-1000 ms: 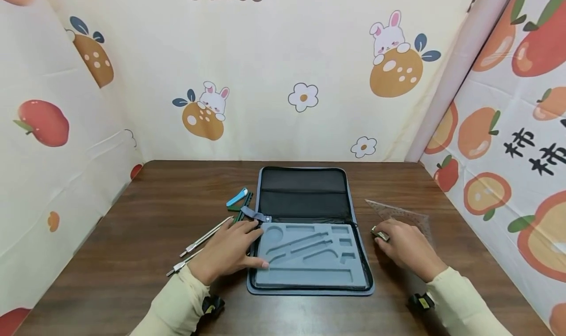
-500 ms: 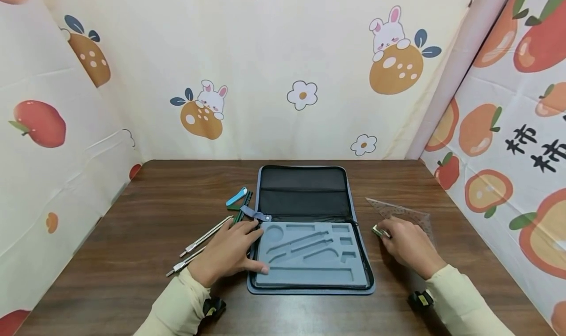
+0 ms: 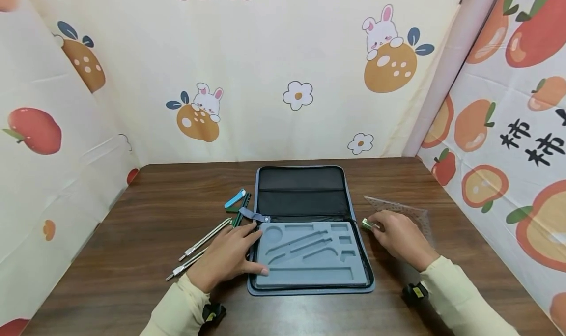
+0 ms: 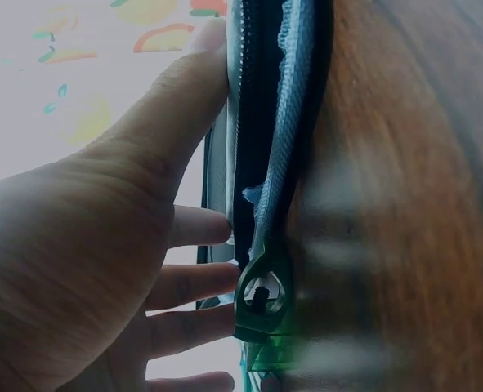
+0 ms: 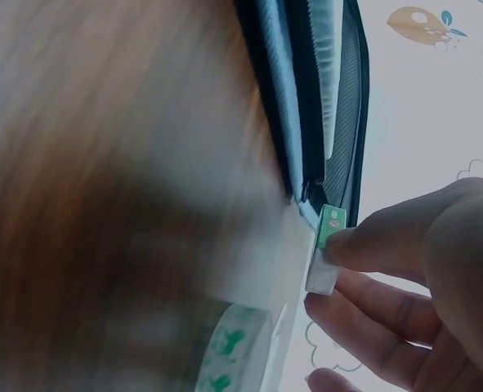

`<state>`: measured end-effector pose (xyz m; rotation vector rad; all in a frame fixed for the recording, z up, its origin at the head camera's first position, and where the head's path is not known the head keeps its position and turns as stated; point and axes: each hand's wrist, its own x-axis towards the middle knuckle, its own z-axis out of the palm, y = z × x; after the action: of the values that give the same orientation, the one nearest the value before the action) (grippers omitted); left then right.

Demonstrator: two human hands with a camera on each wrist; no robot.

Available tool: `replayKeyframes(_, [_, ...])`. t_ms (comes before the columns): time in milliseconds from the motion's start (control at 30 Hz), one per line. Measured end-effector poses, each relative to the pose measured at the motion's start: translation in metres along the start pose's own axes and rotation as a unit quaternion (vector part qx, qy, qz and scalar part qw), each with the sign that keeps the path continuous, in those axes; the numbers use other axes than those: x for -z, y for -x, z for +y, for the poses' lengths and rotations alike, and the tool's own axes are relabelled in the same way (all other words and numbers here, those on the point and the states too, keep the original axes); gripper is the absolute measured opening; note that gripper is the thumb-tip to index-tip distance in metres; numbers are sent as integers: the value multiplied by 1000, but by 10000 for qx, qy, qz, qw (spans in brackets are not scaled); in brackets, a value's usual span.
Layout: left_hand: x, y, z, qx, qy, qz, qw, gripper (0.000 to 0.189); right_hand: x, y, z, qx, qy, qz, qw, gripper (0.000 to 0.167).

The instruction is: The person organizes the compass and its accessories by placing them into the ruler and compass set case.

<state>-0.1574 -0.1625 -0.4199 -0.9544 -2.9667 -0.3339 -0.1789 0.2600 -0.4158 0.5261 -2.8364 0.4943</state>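
Note:
A blue zip case (image 3: 305, 191) lies unfolded on the table, its grey foam insert (image 3: 309, 277) showing several shaped hollows. My left hand (image 3: 227, 257) rests along the case's left edge, fingers spread and thumb on the insert. Between thumb and fingers, my right hand (image 3: 400, 238) pinches a small green-and-white eraser (image 5: 327, 249), just right of the case. Beneath and behind that hand lies a clear set square (image 3: 417, 215), partly covered. A round white item with green patterns (image 5: 233, 351) shows below the hand in the right wrist view; the hand hides it in the head view.
Left of the case lie two silver compass-like tools, one further back (image 3: 205, 238) and one nearer (image 3: 190, 265), partly behind my left hand. A blue cutter (image 3: 235, 198) and dark green pieces (image 3: 242, 213) lie beside the case's strap (image 3: 254, 214). Printed cloth walls enclose the table.
My right hand has lifted the eraser and moved it left, towards the case's right edge. The left hand has stayed on the case. The head view has shifted slightly.

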Motion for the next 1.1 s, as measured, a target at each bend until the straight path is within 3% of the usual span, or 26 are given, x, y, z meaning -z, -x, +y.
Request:
replayKeyframes(467, [-3, 2, 0, -96, 313, 120, 9994, 88, -9, -10, -12, 419, 76, 166, 9990, 16])
replayKeyframes(1100, [-2, 3, -1, -25, 305, 41, 9995, 89, -15, -25, -29, 1067, -77, 235, 9940, 18])
